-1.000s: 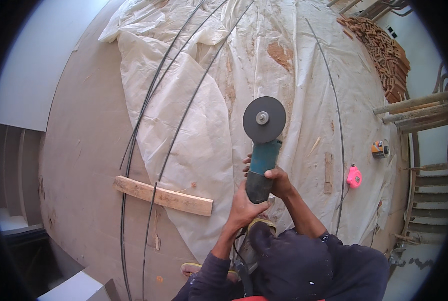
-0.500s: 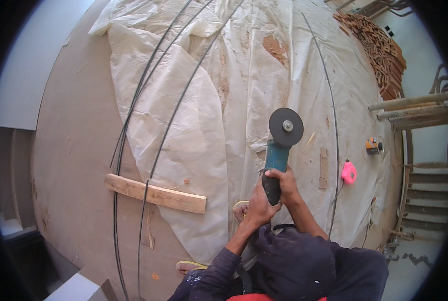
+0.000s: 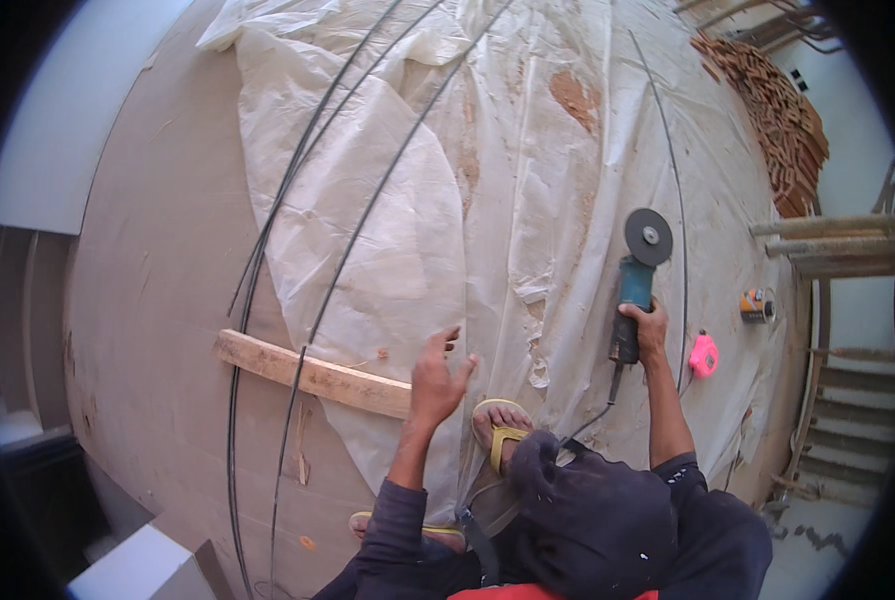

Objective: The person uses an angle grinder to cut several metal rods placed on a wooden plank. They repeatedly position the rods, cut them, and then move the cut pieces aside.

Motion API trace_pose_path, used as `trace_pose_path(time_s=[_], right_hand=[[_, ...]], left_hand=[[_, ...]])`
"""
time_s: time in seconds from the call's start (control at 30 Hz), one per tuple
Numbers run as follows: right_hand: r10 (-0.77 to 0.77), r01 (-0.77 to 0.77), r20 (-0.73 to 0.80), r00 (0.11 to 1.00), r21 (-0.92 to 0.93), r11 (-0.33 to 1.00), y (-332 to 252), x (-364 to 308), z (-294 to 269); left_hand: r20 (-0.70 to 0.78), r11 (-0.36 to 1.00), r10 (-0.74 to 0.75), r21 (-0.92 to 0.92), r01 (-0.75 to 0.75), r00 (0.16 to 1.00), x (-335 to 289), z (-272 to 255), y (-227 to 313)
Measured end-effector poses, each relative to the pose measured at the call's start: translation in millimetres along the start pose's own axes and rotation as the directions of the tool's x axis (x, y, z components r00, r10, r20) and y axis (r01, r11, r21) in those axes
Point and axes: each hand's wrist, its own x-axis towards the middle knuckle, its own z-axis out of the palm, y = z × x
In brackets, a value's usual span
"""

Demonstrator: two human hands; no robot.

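My right hand [image 3: 647, 330] is wrapped round the dark body of a teal angle grinder [image 3: 634, 285]. Its black cutting disc [image 3: 648, 237] points away from me, and a cord trails back from the handle toward my legs. My left hand [image 3: 438, 382] is empty, its fingers apart, just beyond the right end of a wooden plank [image 3: 312, 378]. Long dark metal rods [image 3: 257, 245] cross that plank, and one thinner rod [image 3: 352, 222] reaches its middle. Another single rod [image 3: 679, 215] lies to the right of the grinder.
White plastic sheeting [image 3: 397, 230] covers much of the floor, wrinkled and dirty. A pink tape measure [image 3: 703, 356] and an orange-and-black item [image 3: 756, 306] lie at the right. Stacked bricks [image 3: 767, 115] stand far right, near wooden poles [image 3: 827, 227]. My sandalled foot [image 3: 502, 425] rests on the sheet.
Both hands were on the grinder. My left hand has let go and moved left toward the plank, while my right hand has carried the grinder to the right.
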Motion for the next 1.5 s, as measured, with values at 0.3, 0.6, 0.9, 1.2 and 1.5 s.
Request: trace_pose_path(time_s=[0.3, 0.6, 0.9, 1.2, 1.5], right_hand=[[-0.029, 0.022, -0.047, 0.998, -0.140, 0.990, 30, 26, -24], [-0.096, 0.057, -0.128, 0.987, -0.279, 0.959, 36, 22, -36], [0.078, -0.068, 0.050, 0.996, -0.179, 0.981, 24, 14, -28], [-0.091, 0.055, -0.066, 0.994, -0.418, 0.907, 46, 1, -72], [-0.551, 0.679, 0.456, 0.699, -0.179, 0.712, -99, -61, 63]], left_hand=[[0.023, 0.966, -0.059, 0.253, 0.051, 0.998, -4, -85, -31], [0.390, 0.794, -0.322, 0.607, 0.022, 0.863, -65, -156, -19], [0.079, 0.523, -0.677, 0.751, 0.403, 0.731, -195, -267, -60], [-0.341, 0.374, -0.704, 0.567, 0.734, 0.623, -328, -248, -139], [-0.444, 0.342, -0.658, 0.543, 0.767, 0.608, -372, -235, -187]])
